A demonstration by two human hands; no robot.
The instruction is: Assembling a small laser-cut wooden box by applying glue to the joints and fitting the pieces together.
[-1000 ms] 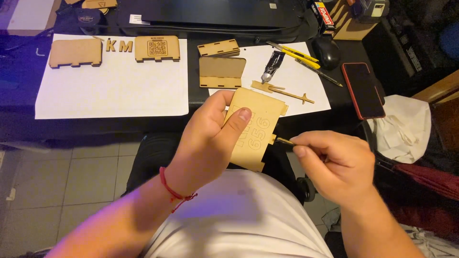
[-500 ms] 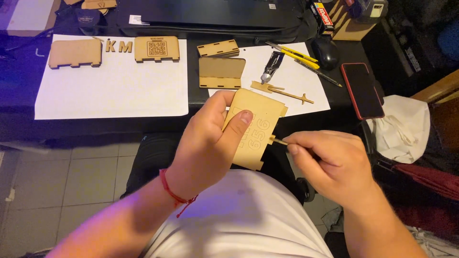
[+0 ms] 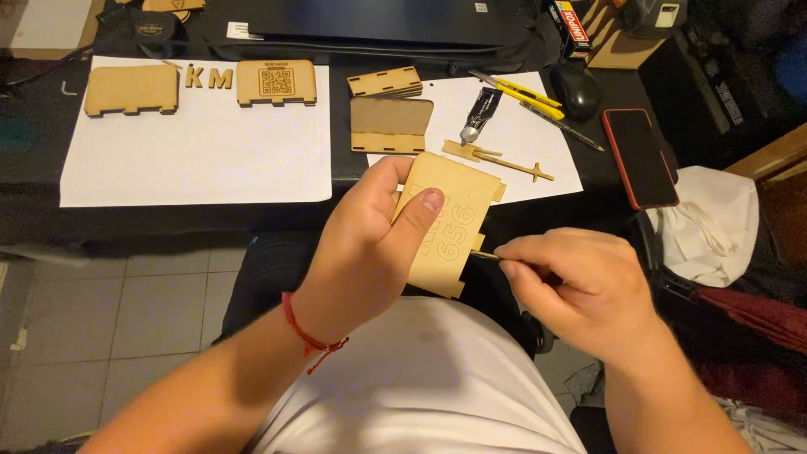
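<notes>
Left hand: the left hand (image 3: 370, 244) is gripping a tan laser-cut wooden panel with notched edges (image 3: 458, 214), its fingers closed round the panel's left edge and the thumb pressing flat on the engraved face.
Right hand: the right hand (image 3: 580, 286) is pinching a thin pale wooden stick (image 3: 485, 255) between thumb and forefinger, the fingers closed tightly on it so that only its tip is showing.
Panel position: the panel is being held above the person's lap, nearer than the dark surface (image 3: 34, 126), tilted so its long axis is running from far to near.
Key relation: the stick is pointing left from the right hand, and its tip is touching the panel's right edge at about mid-height; the right hand is lying just right of the panel, the left hand just left of it, both equally close.
Far surface, middle: a flat wooden piece with a rounded top (image 3: 391, 126), a small notched wooden strip (image 3: 384, 81), a black glue tube with a silver nozzle (image 3: 481, 113) and a thin wooden cross-shaped piece (image 3: 504, 160) are resting on a white paper sheet (image 3: 538, 160).
Far surface, left: two more notched wooden panels (image 3: 132, 89) are lying on a larger white sheet (image 3: 193, 160).
Far surface, right: a yellow-and-black pen (image 3: 517, 88), a black computer mouse (image 3: 576, 88) and a red-cased phone (image 3: 639, 155) are lying well apart from the hands.
</notes>
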